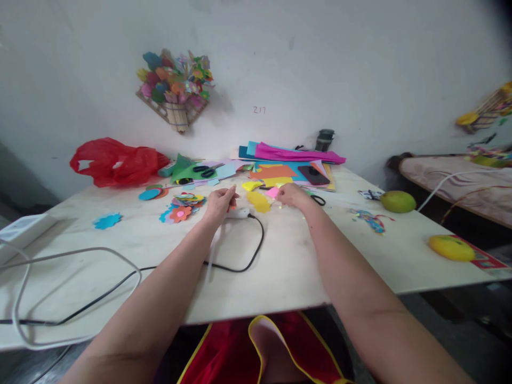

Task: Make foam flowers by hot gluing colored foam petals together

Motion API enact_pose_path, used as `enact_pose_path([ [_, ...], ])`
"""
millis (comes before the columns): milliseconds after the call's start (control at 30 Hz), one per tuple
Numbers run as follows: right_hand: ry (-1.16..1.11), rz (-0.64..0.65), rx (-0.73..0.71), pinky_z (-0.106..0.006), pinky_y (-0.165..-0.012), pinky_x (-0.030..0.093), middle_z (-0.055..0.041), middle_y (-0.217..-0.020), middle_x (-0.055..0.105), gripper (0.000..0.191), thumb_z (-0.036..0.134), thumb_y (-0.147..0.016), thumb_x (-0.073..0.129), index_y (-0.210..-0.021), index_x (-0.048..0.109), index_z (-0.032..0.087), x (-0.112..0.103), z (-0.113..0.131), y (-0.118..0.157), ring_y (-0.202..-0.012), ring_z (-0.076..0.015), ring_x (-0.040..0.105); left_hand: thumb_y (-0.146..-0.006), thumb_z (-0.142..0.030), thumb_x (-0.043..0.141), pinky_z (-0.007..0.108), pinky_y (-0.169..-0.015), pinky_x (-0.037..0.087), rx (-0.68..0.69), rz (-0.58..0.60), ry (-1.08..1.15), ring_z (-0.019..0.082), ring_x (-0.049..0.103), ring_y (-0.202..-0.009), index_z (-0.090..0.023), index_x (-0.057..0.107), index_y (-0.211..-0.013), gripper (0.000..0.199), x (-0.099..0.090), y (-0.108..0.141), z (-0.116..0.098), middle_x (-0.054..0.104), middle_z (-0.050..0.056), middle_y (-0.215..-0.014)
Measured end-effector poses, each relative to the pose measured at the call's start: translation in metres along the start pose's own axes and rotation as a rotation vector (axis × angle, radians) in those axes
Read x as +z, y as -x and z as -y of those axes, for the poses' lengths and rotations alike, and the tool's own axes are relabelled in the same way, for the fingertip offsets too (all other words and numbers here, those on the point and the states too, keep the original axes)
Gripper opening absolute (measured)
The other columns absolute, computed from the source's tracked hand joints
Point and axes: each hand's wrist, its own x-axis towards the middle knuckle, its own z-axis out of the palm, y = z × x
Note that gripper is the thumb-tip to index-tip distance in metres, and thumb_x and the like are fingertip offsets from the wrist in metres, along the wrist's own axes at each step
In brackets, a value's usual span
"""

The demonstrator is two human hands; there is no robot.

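Observation:
Near the middle of the table my left hand [221,205] is half curled, thumb and fingertips close together; what they hold, if anything, is too small to make out. Just beside it lies a white glue gun [239,213] with a black cord, and a clear glue stick [211,261] sticks out toward me. My right hand [293,195] is closed, its fingertips down at the edge of a pink paper piece [273,192]. Any thing pinched there is hidden. Between the hands lies a yellow scalloped paper shape [259,201].
Paper flowers [180,213], a blue flower cutout [108,220] and a red plastic bag [120,162] lie on the left. Black scissors [206,170], coloured sheets [276,172] and a phone [313,175] are behind. Mangoes [398,201] sit right. Cables [100,296] cross the front left.

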Motion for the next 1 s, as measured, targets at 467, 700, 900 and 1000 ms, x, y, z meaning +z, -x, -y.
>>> enact_pose_path([
  [467, -0.024, 0.108, 0.07, -0.023, -0.062, 0.04, -0.0052, -0.084, 0.066, 0.023, 0.037, -0.064, 0.064, -0.079, 0.067, 0.02, 0.025, 0.019, -0.01, -0.076, -0.0164, 0.06, -0.072, -0.047, 0.054, 0.021, -0.036, 0.024, 0.018, 0.013, -0.013, 0.005, 0.034, -0.034, -0.011, 0.058, -0.061, 0.038, 0.001, 0.001, -0.001, 0.049, -0.001, -0.043],
  [700, -0.254, 0.061, 0.056, -0.021, -0.052, 0.036, -0.0032, -0.061, 0.061, 0.012, 0.025, -0.062, 0.063, -0.067, 0.066, 0.015, 0.028, 0.013, -0.012, -0.059, -0.0123, 0.055, -0.071, -0.049, 0.054, 0.02, -0.036, 0.024, 0.029, 0.022, -0.005, 0.006, 0.034, -0.034, -0.011, 0.059, -0.062, 0.039, 0.0, -0.003, 0.004, 0.048, -0.001, -0.043],
  [900, -0.643, -0.04, 0.002, -0.021, -0.046, 0.032, 0.0037, -0.047, 0.049, 0.009, 0.023, -0.063, 0.061, -0.061, 0.06, 0.015, 0.02, 0.009, -0.005, -0.045, -0.0079, 0.043, -0.067, -0.053, 0.055, 0.021, -0.041, 0.031, 0.023, -0.006, -0.049, 0.008, 0.043, -0.041, -0.012, 0.06, -0.061, 0.041, 0.002, -0.002, -0.001, 0.055, 0.002, -0.05],
  [1000, -0.825, -0.036, -0.028, -0.02, -0.043, 0.028, 0.0057, -0.043, 0.045, 0.012, 0.025, -0.063, 0.062, -0.06, 0.057, 0.015, 0.015, 0.014, 0.002, -0.04, -0.0056, 0.036, -0.064, -0.053, 0.058, 0.022, -0.047, 0.034, 0.043, -0.034, -0.219, 0.012, 0.05, -0.052, -0.014, 0.065, -0.068, 0.04, 0.002, -0.002, -0.001, 0.062, 0.005, -0.063],
])
